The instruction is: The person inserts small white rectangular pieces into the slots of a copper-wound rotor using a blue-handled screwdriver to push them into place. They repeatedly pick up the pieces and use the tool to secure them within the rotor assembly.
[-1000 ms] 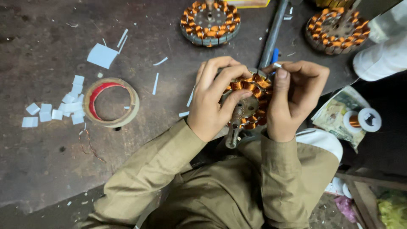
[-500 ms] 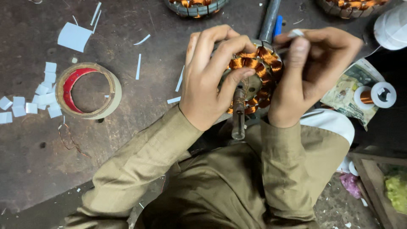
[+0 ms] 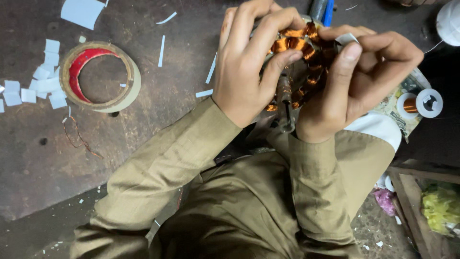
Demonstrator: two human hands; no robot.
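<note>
Stator — copper-wound, round.

To your right, under the wire spool, there's a crumpled printed wrapper, greenish-cream w/ dark print. Bottom right, yellow-green plastic bag beside pink scrap. No screens/signs.

A dark, scuffed worktop carries the things. Toward its left edge lies a roll of tape, flat, with a tan outer ring and red inside. Small white paper squares are scattered just left of the roll, some touching it. A larger white paper piece lies at the far edge. Thin white paper strips lie between the roll and the middle. A loose bit of copper wire curls near the roll, toward the near edge.
</note>
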